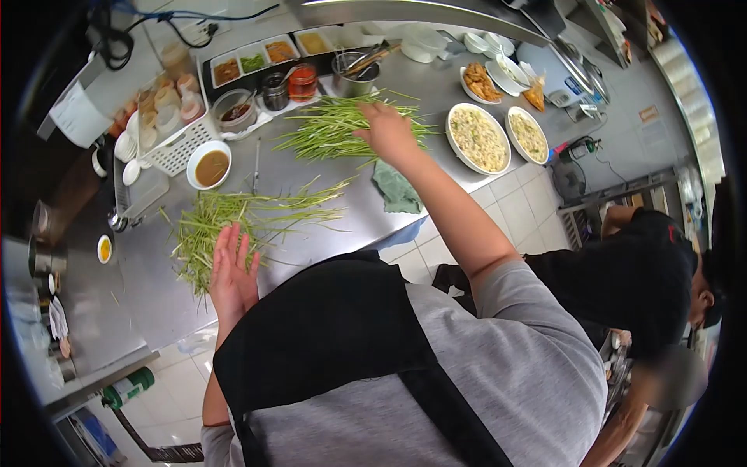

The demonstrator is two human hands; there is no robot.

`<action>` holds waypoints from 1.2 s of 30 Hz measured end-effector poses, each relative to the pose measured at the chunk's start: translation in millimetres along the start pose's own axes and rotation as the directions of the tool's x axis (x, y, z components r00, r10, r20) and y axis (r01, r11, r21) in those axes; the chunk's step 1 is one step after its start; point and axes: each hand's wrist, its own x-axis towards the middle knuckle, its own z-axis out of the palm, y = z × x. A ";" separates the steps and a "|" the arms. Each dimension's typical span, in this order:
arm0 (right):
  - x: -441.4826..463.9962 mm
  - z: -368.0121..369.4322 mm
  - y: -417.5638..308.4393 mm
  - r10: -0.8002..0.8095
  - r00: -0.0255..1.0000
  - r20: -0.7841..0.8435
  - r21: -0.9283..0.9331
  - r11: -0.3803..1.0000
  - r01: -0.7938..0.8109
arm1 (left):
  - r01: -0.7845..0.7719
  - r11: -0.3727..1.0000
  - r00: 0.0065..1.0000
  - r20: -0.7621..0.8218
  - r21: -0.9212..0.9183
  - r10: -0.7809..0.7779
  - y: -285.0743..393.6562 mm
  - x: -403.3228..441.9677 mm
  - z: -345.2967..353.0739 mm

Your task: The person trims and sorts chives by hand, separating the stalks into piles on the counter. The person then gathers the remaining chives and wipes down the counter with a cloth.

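Two piles of long, thin green stalks, like garlic chives, lie on the steel counter (pixel 303 257). My right hand (pixel 385 132) rests on top of the far chive pile (pixel 323 132), thumb and fingers apart over the stalks. Beside the near chive pile (pixel 206 233), at its front edge, is my left hand (pixel 233 272). Its fingers are stretched up with the palm turned inward, and it grips nothing. Stalks in the near pile lie more tangled, with loose ends trailing right. A green cloth (pixel 397 187) lies at the counter edge below my right forearm.
A bowl of brown sauce (pixel 210 166) and a white basket of bottles (pixel 180 144) stand left. Two dishes of fried rice (pixel 478 140) (pixel 527 136) sit right. Behind are a metal utensil pot (pixel 354 82) and a red-filled jar (pixel 302 84). A person in black (pixel 622 272) bends at right.
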 end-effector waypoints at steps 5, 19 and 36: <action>-43.4 -32.6 13.4 0.194 0.972 -0.132 -0.268 0.937 -0.223 | -0.043 0.994 0.996 -0.068 0.100 0.050 -5.2 2.5 10.3; -79.2 67.7 -85.6 -0.150 0.933 0.327 0.140 0.984 0.109 | -0.149 0.967 0.860 -0.455 0.208 0.230 8.3 10.4 -19.9; -11.1 80.3 -114.4 -0.140 0.932 0.335 0.189 0.979 0.079 | -0.223 0.963 0.837 -0.476 0.151 0.269 34.5 -3.4 -64.6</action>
